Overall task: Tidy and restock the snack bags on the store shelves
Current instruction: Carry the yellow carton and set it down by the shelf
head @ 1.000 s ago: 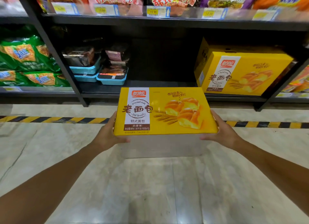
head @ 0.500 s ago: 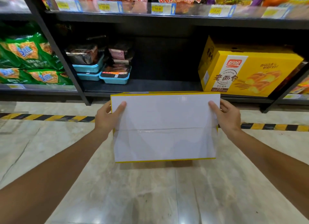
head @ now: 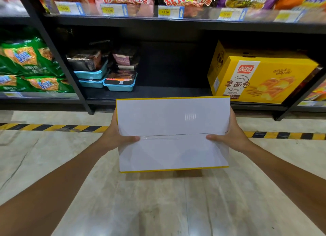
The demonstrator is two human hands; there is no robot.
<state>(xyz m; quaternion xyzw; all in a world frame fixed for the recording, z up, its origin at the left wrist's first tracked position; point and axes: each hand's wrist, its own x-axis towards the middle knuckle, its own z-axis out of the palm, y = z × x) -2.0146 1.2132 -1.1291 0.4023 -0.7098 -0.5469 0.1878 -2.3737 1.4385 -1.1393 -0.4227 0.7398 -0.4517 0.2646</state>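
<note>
I hold a yellow bread box [head: 173, 147] in front of the lowest shelf, its plain white taped side turned up toward me. My left hand [head: 114, 137] grips its left edge with the thumb lying on the white face. My right hand [head: 232, 135] grips the right edge the same way. A matching yellow bread box [head: 261, 77] stands on the bottom shelf [head: 155, 94] at the right. The shelf space between that box and the blue trays is dark and bare.
Blue trays of packed food [head: 105, 73] are stacked at the shelf's left. Green snack bags [head: 28, 65] fill the neighbouring bay. Noodle bags and price tags [head: 165, 12] line the shelf above. A yellow-black floor stripe [head: 53, 127] runs along the shelf base.
The box tipped from its printed yellow face to its white side, and my hands slid down its edges so both thumbs lie on the white face at the seam.
</note>
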